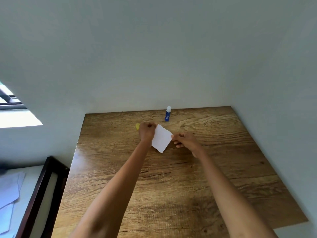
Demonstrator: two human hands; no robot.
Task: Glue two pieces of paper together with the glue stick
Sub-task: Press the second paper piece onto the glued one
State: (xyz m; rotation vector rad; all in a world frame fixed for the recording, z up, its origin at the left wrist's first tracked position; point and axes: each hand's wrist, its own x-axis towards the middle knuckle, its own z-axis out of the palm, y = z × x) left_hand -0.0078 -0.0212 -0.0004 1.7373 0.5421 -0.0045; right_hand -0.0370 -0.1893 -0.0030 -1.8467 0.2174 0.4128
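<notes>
From the head view, both arms reach up the middle of the frame to a white piece of paper (162, 138) held just over the wooden bench (214, 169), a little above the frame's centre. The left hand (147, 132) has its fingers (151, 125) pinched shut on the paper's upper left corner; the right hand (186, 140) nips the right corner between thumb and fingertips. Gripping opposite corners keeps the sheet taut and flat, which I'd guess is for lining it up squarely before pressing it down.

A sliver of something yellow (137, 126) peeks out just left of the left hand; it may be the second piece, but too little shows to be sure.

The glue stick (168, 114) stands upright near the bench's far edge by the wall, just above and right of the paper, capped in white, clear of both hands, so probably set aside to stay out of the way. Whether glue is already on the paper I cannot tell.
</notes>
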